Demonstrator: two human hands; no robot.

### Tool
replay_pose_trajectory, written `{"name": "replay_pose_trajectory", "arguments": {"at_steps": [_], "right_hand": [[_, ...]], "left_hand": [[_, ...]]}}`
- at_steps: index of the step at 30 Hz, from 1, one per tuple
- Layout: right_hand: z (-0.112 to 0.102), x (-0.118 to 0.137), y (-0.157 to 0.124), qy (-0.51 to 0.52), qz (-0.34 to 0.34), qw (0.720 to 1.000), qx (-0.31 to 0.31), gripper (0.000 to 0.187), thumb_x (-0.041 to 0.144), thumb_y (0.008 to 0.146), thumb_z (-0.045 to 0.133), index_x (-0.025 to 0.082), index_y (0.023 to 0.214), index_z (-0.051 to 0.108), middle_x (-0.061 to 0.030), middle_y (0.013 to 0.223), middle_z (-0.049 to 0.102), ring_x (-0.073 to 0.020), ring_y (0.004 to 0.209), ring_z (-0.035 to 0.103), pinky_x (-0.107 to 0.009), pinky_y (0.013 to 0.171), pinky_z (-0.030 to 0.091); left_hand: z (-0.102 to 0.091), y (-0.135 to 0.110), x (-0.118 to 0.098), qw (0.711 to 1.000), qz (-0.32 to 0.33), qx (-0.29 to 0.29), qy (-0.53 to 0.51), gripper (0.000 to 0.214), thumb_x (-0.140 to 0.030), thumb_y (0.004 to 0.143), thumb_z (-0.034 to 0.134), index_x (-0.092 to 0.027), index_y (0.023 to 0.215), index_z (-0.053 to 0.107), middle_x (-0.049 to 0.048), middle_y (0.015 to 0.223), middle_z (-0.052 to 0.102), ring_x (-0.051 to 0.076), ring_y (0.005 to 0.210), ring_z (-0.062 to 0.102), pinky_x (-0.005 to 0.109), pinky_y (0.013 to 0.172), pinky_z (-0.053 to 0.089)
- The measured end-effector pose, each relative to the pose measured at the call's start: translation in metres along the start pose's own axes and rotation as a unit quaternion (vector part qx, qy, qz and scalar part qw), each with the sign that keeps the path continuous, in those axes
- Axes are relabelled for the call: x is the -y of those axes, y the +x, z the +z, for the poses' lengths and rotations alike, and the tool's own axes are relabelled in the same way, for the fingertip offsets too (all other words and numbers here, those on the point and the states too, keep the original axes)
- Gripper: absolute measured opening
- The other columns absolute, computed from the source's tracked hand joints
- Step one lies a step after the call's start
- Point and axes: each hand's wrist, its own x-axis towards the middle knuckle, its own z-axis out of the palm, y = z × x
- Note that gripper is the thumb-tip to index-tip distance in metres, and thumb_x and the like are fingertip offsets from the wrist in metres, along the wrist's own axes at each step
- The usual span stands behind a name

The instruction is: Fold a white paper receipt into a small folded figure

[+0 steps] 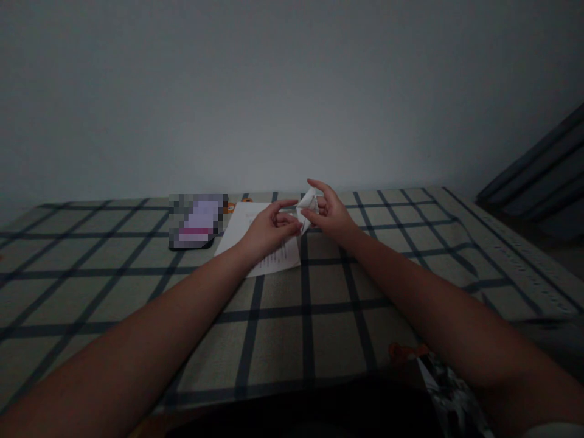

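Observation:
A small piece of folded white paper point(307, 202) with pointed corners is held up between my two hands. My right hand point(332, 214) grips it from the right, thumb in front and fingers behind, with the index finger raised above it. On the other side, my left hand point(269, 225) pinches its lower left edge between thumb and fingers, the index finger stretched toward it. Beneath my left hand lies a white sheet with printed lines point(232, 234), partly covered by that hand and wrist.
A phone point(198, 220) with a blurred, lit screen lies left of the sheet. The checked tablecloth point(283, 328) covers the table, which meets a plain wall point(283, 97) at the back. Dark striped fabric point(542, 170) hangs at the right.

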Motion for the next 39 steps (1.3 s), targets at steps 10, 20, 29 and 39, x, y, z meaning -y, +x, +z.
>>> {"name": "replay_pose_trajectory", "arguments": {"at_steps": [10,20,29,39], "right_hand": [[0.0002,0.0017,-0.0005,-0.001,0.001,1.0,-0.01,0.073,0.035,0.084,0.063,0.024,0.144,0.022,-0.0071,0.101,0.065,-0.0187,0.082,0.066,-0.033,0.071,0.057],[-0.0005,0.0029,0.0002,-0.013,-0.001,1.0,-0.028,0.072,0.037,0.085,0.061,0.026,0.144,0.021,-0.0052,0.096,0.063,-0.0179,0.079,0.064,-0.032,0.067,0.057],[-0.0014,-0.0006,0.0013,-0.012,0.002,0.999,-0.035,0.074,0.041,0.086,0.059,0.028,0.145,0.017,-0.0048,0.095,0.061,-0.0177,0.075,0.062,-0.031,0.063,0.055],[-0.0026,0.0027,-0.0006,0.019,0.015,1.0,0.007,0.079,0.034,0.086,0.061,0.028,0.149,0.013,-0.0047,0.097,0.066,-0.0159,0.073,0.064,-0.03,0.065,0.057]], "left_hand": [[0.0028,-0.0017,-0.0036,1.0,-0.004,-0.005,0.02,0.051,-0.023,0.073,0.072,-0.018,0.121,0.055,-0.0003,0.073,0.066,0.015,0.069,0.065,0.029,0.067,0.05],[0.0005,0.0005,0.0015,1.0,-0.008,0.021,0.021,0.059,-0.017,0.071,0.072,-0.019,0.126,0.051,0.0024,0.08,0.071,0.016,0.073,0.067,0.03,0.07,0.051],[-0.0005,0.0016,0.003,1.0,0.005,0.024,0.013,0.056,-0.017,0.07,0.074,-0.019,0.123,0.053,0.0008,0.077,0.068,0.014,0.071,0.066,0.028,0.069,0.05],[-0.001,-0.0004,0.002,0.992,0.067,-0.015,0.11,0.054,-0.028,0.072,0.075,-0.018,0.123,0.057,0.0032,0.084,0.068,0.015,0.074,0.064,0.029,0.071,0.051]]}}
